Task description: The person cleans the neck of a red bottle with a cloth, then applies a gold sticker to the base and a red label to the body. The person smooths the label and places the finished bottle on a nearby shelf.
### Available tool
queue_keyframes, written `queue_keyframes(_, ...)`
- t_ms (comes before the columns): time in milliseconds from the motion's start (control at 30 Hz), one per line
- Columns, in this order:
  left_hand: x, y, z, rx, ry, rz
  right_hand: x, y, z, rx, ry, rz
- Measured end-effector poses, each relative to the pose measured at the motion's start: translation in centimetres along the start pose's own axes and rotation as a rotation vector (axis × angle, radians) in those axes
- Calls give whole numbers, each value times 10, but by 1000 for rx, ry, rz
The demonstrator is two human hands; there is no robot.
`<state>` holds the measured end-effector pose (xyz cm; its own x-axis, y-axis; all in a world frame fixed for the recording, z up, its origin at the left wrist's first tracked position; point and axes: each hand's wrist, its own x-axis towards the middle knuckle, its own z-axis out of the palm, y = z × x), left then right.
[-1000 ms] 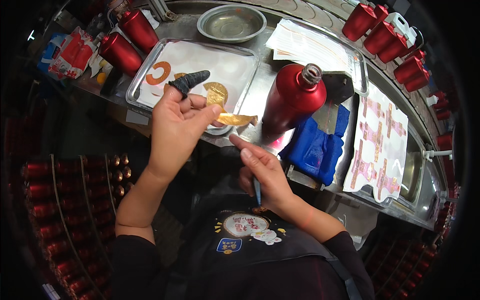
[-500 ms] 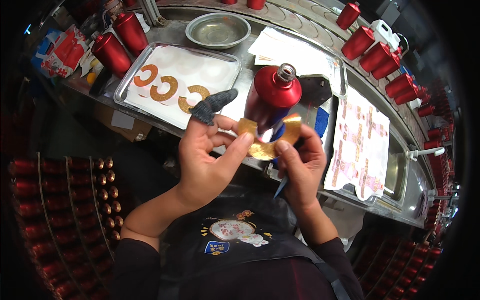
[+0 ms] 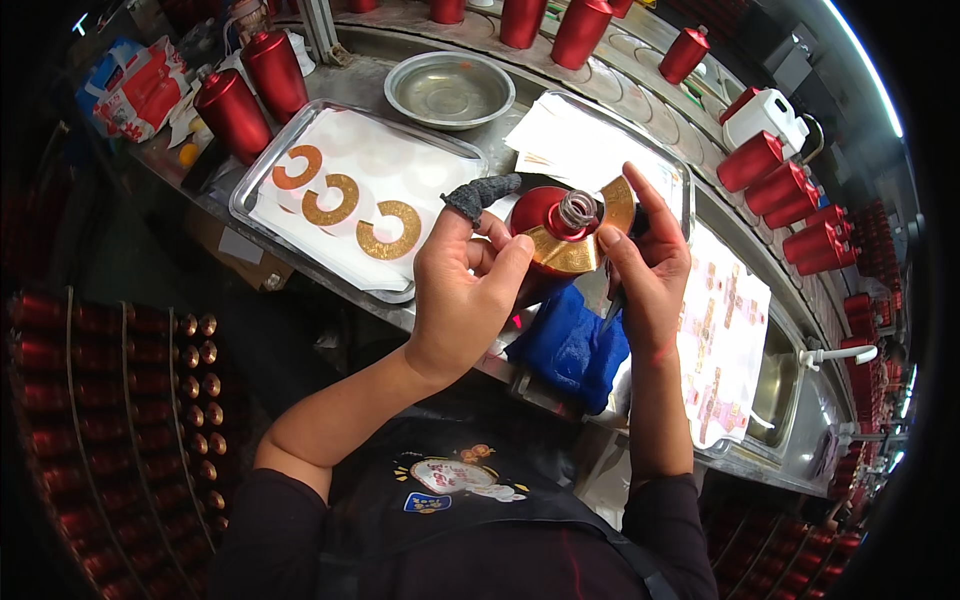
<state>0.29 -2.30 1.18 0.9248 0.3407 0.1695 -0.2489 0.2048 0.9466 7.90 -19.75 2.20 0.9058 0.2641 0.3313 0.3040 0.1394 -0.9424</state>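
Grips [image 3: 470, 290] [image 3: 645, 270] press label [image 3: 570, 255] round bottle [image 3: 545, 225].

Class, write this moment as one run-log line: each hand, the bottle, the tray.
left hand: steadies red bottle | right hand: presses gold collar label around its neck | tray: three gold labels

Bright overhead light over my bench — a strip lamp [image 3: 868, 62] glows at two o'clock, glaring off the steel bowl [image 3: 449, 88]. Edges bend and fall black; racks at eight o'clock sit dim.
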Motion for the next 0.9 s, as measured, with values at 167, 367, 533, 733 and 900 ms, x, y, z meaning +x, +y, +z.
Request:
queue_keyframes(167, 6, -11, -10, 153, 55, 77, -7, -3, -3, 48, 89, 148)
queue_keyframes(367, 16, -21, -7, -104, -186, -74, -18, -5, 16, 72, 62, 73)
queue_keyframes(533, 21, -17, -13, -227, -203, -134, -22, -4, 27, 78, 37, 2)
queue_keyframes(733, 18, -17, -13, -197, -218, -132, -20, -3, 21, 115, 107, 56)
queue_keyframes(900, 15, -19, -9, -189, -189, -94, -18, 0, 23, 65, 97, 52)
